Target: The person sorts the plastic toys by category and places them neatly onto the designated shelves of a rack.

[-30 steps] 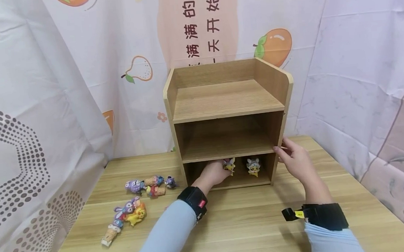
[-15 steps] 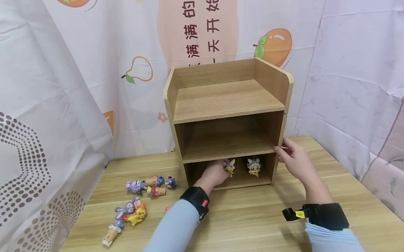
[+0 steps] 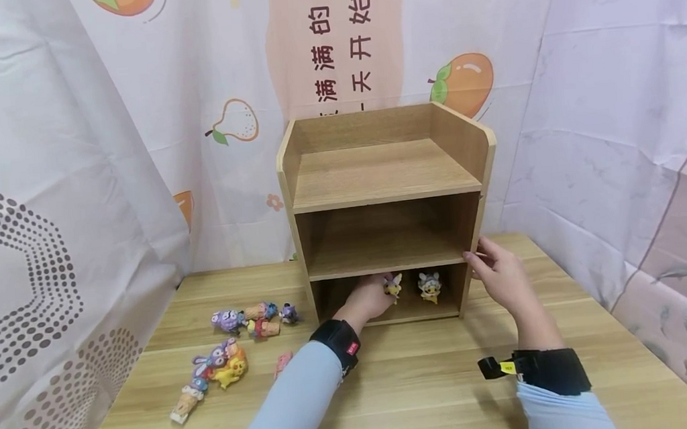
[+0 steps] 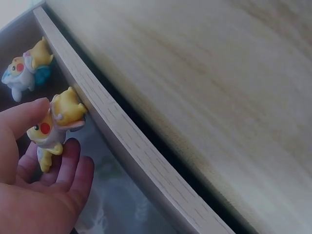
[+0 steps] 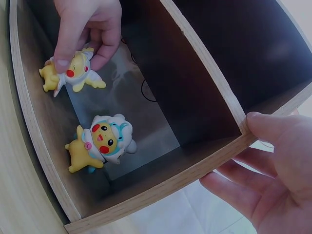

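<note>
A small wooden shelf unit (image 3: pixel 385 171) stands on the table. Inside its bottom compartment my left hand (image 3: pixel 365 300) holds a yellow figurine (image 3: pixel 393 286) in a pale hood, thumb on one side and fingers on the other. In the right wrist view this figurine's feet are down at the compartment floor. To its right stands a second yellow figurine (image 5: pixel 105 139) with a white and blue hood, apart from the hand. My right hand (image 3: pixel 502 276) grips the unit's right side panel, with the thumb at the front edge and the fingers along the outside.
Left of the unit lie several small figurines, among them a purple one (image 3: pixel 227 320), a yellow one (image 3: pixel 231 371) and an ice-cream-cone-shaped one (image 3: pixel 185 402). A pink piece (image 3: pixel 283 363) lies beside my left forearm. Printed curtains hang behind the table (image 3: pixel 429 383).
The held figurine has turned slightly and sits more upright. My left forearm has shifted a little right, uncovering more of the pink piece. My right hand keeps its hold on the panel.
</note>
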`<state>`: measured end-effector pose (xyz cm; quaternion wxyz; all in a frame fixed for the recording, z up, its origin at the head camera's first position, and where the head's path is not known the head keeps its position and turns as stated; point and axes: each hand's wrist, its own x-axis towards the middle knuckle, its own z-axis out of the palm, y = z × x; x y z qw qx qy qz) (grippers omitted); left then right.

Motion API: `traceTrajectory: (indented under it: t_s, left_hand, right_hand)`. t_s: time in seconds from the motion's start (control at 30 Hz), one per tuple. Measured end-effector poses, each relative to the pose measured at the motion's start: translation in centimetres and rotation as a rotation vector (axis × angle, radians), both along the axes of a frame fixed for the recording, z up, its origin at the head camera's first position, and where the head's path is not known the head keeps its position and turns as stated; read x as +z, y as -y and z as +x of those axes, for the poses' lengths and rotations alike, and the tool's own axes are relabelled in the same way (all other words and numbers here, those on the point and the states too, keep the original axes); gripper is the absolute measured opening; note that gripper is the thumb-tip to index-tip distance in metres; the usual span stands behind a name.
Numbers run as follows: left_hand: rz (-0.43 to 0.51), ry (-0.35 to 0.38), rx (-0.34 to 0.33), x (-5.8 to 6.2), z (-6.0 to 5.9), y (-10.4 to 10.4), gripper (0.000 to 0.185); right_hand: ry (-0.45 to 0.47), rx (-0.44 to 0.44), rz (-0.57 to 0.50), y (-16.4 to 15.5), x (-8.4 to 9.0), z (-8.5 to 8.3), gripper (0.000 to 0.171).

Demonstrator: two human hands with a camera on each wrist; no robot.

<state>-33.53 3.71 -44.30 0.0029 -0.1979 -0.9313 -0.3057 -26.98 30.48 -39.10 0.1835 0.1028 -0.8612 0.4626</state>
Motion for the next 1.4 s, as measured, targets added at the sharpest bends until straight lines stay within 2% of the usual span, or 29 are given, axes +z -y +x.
traceTrajectory:
  t_s: [0.27, 0.63, 0.93, 1.2, 1.4]
  left_hand:
    - [0.018, -0.009, -0.019, 0.4, 0.1, 0.1, 0.04]
    - [0.014, 0.021, -0.024, 1.0, 0.4, 0.4, 0.029]
    - [0.003, 0.03, -0.026, 1.2, 0.4, 0.5, 0.03]
    - [-0.011, 0.053, -0.033, 1.3, 0.5, 0.4, 0.038]
    - [-0.018, 0.02, -0.037, 1.1, 0.4, 0.4, 0.034]
  right_hand:
    - [-0.023, 0.005, 0.0, 0.0, 0.1, -0.2, 0.056]
    - [-0.034, -0.013, 0.004, -0.1, -0.2, -0.2, 0.054]
    - [-0.045, -0.014, 0.005, 0.0, -0.1, -0.2, 0.053]
    - [-0.042, -0.001, -0.001, 0.0, -0.2, -0.1, 0.053]
    - [-0.026, 0.009, -0.016, 0.0, -0.2, -0.1, 0.055]
